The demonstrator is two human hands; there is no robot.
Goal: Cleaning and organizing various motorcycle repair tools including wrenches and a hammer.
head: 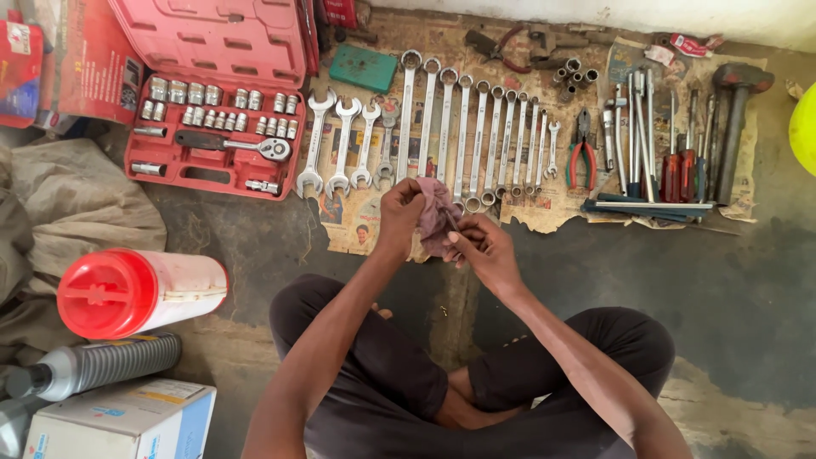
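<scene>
Head view, items as you had them: your left hand (401, 212) and right hand (483, 246) met over the floor just in front of your crossed legs, both gripping a crumpled pinkish rag (435, 214); left fingers were closed on its upper edge, right fingers pinched together on its lower part. Whether a tool lay inside the rag could not be told. Directly beyond the hands: a row of combination wrenches (476, 136) laid side by side on newspaper (357, 217), open-ended spanners (344, 144) to their left. Further left: an open red socket case (212, 127) with ratchet handle. To the right: red-handled pliers (581, 153), screwdrivers (680, 161), a hammer (735, 119). Near your left knee: a red-lidded container (136, 293) on its side, a grey bottle (98, 365), a cardboard box (123, 421)
</scene>
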